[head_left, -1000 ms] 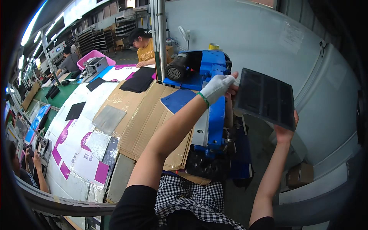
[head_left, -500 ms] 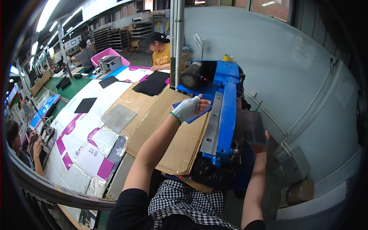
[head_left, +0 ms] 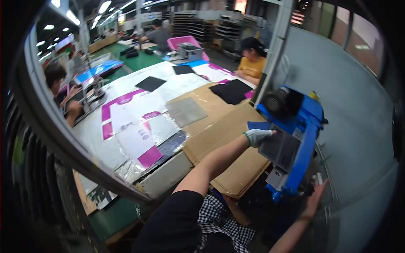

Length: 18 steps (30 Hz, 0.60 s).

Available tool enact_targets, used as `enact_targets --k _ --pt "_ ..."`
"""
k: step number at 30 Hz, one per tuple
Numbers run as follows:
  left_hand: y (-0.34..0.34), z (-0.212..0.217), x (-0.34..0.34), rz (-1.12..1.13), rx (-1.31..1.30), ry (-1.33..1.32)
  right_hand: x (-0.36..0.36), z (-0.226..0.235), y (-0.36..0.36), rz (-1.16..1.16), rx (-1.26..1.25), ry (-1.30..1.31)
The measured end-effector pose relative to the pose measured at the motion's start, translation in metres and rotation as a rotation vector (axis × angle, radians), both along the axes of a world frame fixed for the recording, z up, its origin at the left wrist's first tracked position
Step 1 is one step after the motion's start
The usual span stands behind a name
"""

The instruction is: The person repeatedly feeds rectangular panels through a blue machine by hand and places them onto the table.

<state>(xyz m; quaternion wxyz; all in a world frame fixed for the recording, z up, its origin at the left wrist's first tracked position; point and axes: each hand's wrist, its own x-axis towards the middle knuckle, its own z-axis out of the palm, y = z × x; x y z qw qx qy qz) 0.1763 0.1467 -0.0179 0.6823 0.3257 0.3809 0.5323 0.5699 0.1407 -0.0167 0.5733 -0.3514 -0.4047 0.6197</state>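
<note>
My left hand, in a white glove with bare fingertips, is closed on the upper left edge of a dark grey, see-through flat plate. The plate lies tilted across the left side of a blue machine with a long arm. A dark blue piece shows just behind the glove, partly covered. To the right of the machine's near end, my right hand is held with fingers apart and no plate in it. Motion blurs it somewhat.
Layered brown cardboard lies left of the machine. A grey sheet, black sheets and white-purple printed sheets cover the worktable. A person in yellow works across it. A metal post stands beside the machine.
The plate has passed from my right hand, right of the machine, to my left hand on its left side. My right hand has let go. The whole view has swung left.
</note>
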Motion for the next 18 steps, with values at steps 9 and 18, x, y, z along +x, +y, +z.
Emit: enact_targets --k 9,18 --pt "-0.101 0.081 -0.091 0.675 0.109 0.496 -0.088 0.120 -0.096 0.043 0.540 -0.489" --pt "-0.250 0.164 -0.246 1.562 -0.393 2.311 -0.111 0.117 -0.110 -0.061 0.726 -0.623"
